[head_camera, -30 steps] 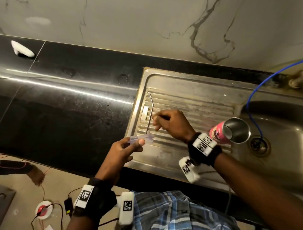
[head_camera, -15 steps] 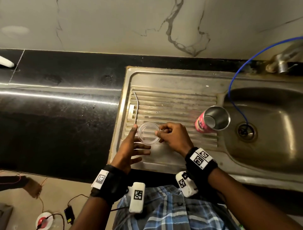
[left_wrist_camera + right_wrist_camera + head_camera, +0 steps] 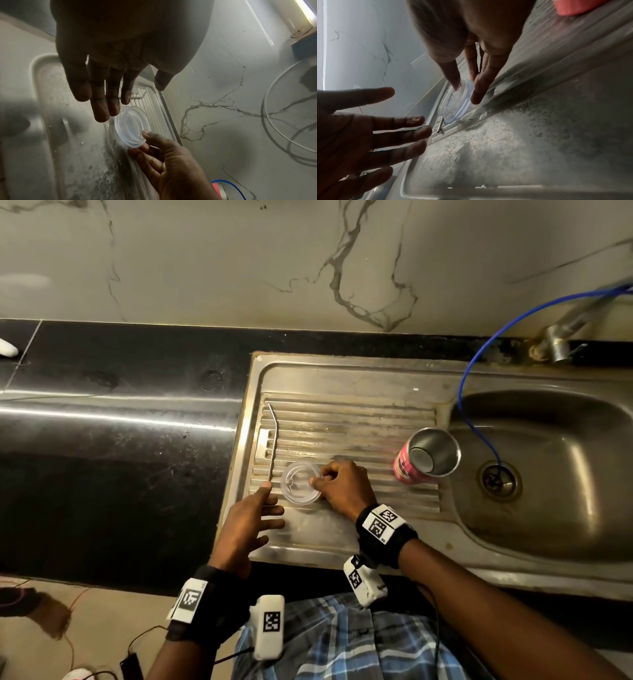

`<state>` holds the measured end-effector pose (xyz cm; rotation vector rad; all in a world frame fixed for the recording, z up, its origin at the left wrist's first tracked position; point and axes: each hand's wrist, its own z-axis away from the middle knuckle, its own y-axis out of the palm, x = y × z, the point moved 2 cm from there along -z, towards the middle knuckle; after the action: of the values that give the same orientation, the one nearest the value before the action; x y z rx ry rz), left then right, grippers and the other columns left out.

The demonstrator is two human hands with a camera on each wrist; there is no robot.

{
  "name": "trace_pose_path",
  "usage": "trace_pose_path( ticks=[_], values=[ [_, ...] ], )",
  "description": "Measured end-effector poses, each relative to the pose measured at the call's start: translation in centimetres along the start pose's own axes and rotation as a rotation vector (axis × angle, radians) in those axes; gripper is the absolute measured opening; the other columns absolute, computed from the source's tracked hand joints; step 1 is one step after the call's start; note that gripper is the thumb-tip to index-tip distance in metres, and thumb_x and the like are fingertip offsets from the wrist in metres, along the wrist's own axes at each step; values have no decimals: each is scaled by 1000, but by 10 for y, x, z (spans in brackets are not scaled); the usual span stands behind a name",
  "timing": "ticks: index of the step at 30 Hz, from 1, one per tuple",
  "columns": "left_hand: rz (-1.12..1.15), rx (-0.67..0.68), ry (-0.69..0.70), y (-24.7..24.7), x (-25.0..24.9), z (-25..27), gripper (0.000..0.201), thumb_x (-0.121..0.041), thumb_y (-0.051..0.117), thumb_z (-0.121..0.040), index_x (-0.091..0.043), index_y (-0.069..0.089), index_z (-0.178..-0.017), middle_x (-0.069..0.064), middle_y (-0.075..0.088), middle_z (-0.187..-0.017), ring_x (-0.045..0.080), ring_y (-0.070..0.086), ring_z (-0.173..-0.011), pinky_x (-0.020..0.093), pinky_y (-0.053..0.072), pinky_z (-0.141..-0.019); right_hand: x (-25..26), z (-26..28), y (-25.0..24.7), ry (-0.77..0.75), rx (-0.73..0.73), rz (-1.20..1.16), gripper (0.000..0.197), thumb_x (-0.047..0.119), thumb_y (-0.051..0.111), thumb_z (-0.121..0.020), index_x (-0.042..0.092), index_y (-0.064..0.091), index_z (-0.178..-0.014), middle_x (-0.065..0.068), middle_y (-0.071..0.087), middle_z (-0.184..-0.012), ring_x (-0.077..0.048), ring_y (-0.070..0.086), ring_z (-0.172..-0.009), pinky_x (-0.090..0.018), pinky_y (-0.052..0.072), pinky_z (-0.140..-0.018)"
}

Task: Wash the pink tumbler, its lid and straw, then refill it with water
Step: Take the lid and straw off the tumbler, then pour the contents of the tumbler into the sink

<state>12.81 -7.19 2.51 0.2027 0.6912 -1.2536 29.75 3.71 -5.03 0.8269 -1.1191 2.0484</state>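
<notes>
Right hand (image 3: 342, 486) pinches the rim of the clear lid (image 3: 301, 482) between thumb and fingers, the lid low over the ribbed drainboard (image 3: 359, 422); whether its lower edge touches the ribs cannot be told. In the left wrist view the lid (image 3: 131, 126) stands tilted on edge, thumb on one face and fingers behind. In the right wrist view the lid (image 3: 458, 103) is held the same way, thumb and a fingertip on opposite faces.

Left hand (image 3: 250, 517) is released, fingers straight and spread, holding nothing, just left of the lid, its index tip at the near end of the straw (image 3: 272, 440). The straw, a bent metal tube, lies along the left edge of the drainboard.

The tumbler (image 3: 426, 457), pink outside and steel inside, stands with its mouth open at the right end of the drainboard, beside the basin (image 3: 565, 474), well apart from the lid. A blue hose (image 3: 479, 364) runs from the tap (image 3: 561, 337) down to the drain (image 3: 498, 479). The black desk (image 3: 120, 440) extends to the left of the sink.
</notes>
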Motion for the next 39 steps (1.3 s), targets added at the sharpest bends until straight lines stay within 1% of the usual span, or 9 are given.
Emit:
trace_pose_path(
  ticks=[5, 10, 12, 17, 20, 24, 29, 33, 39],
  values=[
    [-83, 43, 11, 4, 2, 8, 40, -53, 57, -106, -17, 71, -118, 6, 80, -110, 27, 76, -104, 43, 49, -93, 6, 7, -7, -33, 66, 49, 33, 48, 77, -83, 18, 66, -76, 6, 65, -70, -21, 70, -77, -42, 59, -79],
    [-299, 189, 196, 20, -3, 14, 24, -38, 63, -106, -17, 73, -113, 7, 81, -105, 22, 76, -94, 22, 55, -73, 2, 50, -67, -211, 182, 169, 21, 49, 68, -93, 29, 66, -97, 11, 66, -90, -7, 63, -83, -28, 48, -77],
    [-491, 332, 290, 32, -3, 17, 23, -41, 66, -105, -21, 74, -112, -2, 81, -103, 15, 76, -94, 27, 60, -86, -19, 71, -101, -224, 244, 225, 27, 46, 71, -93, 25, 72, -111, 10, 72, -99, -1, 66, -87, -23, 53, -81],
    [-1046, 458, 477, 85, -2, 29, 47, -59, 63, -101, -29, 64, -137, -10, 70, -130, 8, 69, -111, 28, 54, -94, -84, 97, -171, -55, -59, 84, 24, 38, 81, -87, 22, 77, -105, 11, 77, -89, 4, 69, -78, -27, 55, -77],
    [-1317, 438, 564, 128, 4, 33, 56, -60, 60, -102, -27, 55, -146, 1, 61, -143, 25, 61, -126, 40, 51, -104, -92, 88, -186, -67, -265, -40, 53, 38, 89, -78, 22, 67, -124, 12, 73, -107, 1, 68, -95, -26, 55, -87],
    [-1524, 399, 553, 179, 8, 49, 55, -55, 59, -102, -23, 51, -146, 11, 57, -146, 38, 57, -133, 49, 50, -104, -85, 61, -172, -199, -220, -182, 109, 33, 99, -64, 22, 37, -153, 9, 51, -143, -3, 53, -129, -12, 43, -103],
    [-1606, 388, 554, 217, 18, 65, 62, -53, 63, -101, -31, 44, -155, 13, 59, -143, 39, 57, -133, 54, 46, -103, -94, 35, -150, -251, -220, -236, 109, 46, 98, -59, 38, 36, -148, 6, 55, -146, -10, 54, -134, -42, 47, -113],
    [-1634, 325, 523, 230, 38, 64, 43, -42, 57, -108, -34, 52, -150, 11, 62, -137, 39, 55, -134, 70, 38, -108, -90, 32, -149, -285, -247, -240, 97, 46, 95, -62, 38, 42, -143, 9, 62, -138, -9, 59, -127, -41, 49, -109],
    [-1610, 254, 580, 230, 43, 63, 42, -31, 56, -109, -39, 52, -150, 12, 64, -132, 36, 55, -133, 64, 43, -104, -87, 40, -170, -326, -180, -265, 94, 44, 98, -61, 32, 49, -140, 8, 65, -132, -11, 64, -120, -45, 57, -99]
  ],
)
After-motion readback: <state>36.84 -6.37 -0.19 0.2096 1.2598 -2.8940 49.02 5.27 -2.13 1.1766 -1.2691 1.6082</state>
